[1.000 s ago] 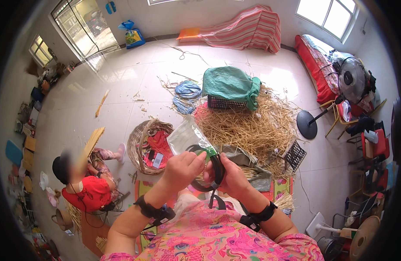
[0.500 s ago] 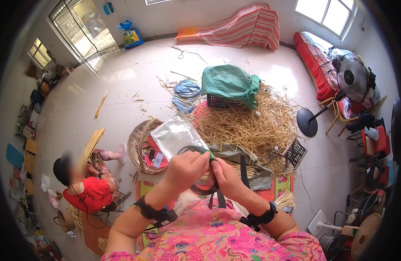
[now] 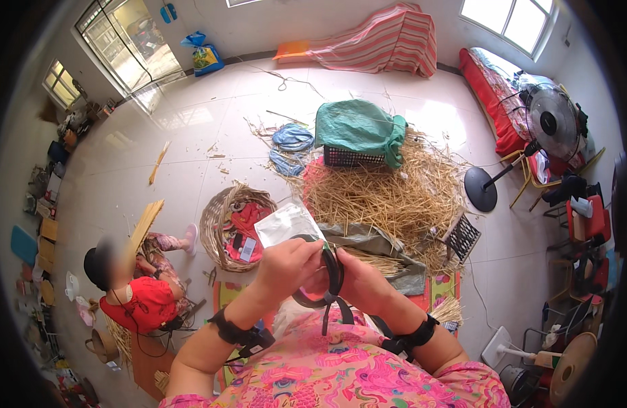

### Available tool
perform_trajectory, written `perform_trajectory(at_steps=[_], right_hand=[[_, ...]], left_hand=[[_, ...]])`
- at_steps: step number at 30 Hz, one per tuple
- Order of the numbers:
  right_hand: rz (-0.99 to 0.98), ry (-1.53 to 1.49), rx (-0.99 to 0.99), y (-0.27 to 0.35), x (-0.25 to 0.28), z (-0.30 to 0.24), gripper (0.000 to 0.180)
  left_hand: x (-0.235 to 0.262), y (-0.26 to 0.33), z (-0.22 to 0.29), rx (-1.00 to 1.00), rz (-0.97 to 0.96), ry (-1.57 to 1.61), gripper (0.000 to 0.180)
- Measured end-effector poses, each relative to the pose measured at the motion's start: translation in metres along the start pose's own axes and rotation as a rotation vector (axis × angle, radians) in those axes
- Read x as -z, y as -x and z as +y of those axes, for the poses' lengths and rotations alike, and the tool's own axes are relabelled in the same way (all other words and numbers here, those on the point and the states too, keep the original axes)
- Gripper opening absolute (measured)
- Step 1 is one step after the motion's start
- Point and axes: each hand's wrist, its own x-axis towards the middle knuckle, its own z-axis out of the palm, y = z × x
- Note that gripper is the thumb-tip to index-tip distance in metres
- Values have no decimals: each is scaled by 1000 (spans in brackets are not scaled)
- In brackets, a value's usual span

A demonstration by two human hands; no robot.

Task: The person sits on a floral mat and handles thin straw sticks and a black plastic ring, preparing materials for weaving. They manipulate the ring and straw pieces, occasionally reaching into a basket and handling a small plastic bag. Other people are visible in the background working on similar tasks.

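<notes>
Both hands meet in front of my chest with fingers closed. My left hand pinches near the corner of a shiny clear-and-silver plastic bag, which sticks out beyond my fingers. A small green bit shows at that corner. My right hand grips a black strap bent into a loop, its loose end hanging toward my lap. Part of the loop passes behind my left fingers, so I cannot tell which hand bears more of it. Beyond my left hand stands a wicker basket holding red cloth and small items.
Loose straw covers the floor ahead, around a black crate under a green sack. Blue cloth lies beside it. A person in red sits at left with a straw bundle. A fan and chairs stand right.
The plastic bag has tipped and looks shorter, uncovering more of the basket. The black loop has turned more upright between my hands. My right hand has shifted slightly right.
</notes>
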Motion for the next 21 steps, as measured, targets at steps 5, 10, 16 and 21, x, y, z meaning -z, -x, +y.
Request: perform_trajectory(at_steps=[5,10,16,21], right_hand=[[156,356,135,4,10,-6,23],[424,806,569,-3,17,14,17],[305,615,501,-7,21,9,14],[296,687,353,3,9,-3,16]], left_hand=[[0,3,2,-42,-7,-125,21],[-9,7,-2,24,12,-87,18],[-7,0,-5,139,-34,64,15],[-11,0,-7,193,-73,144,15]])
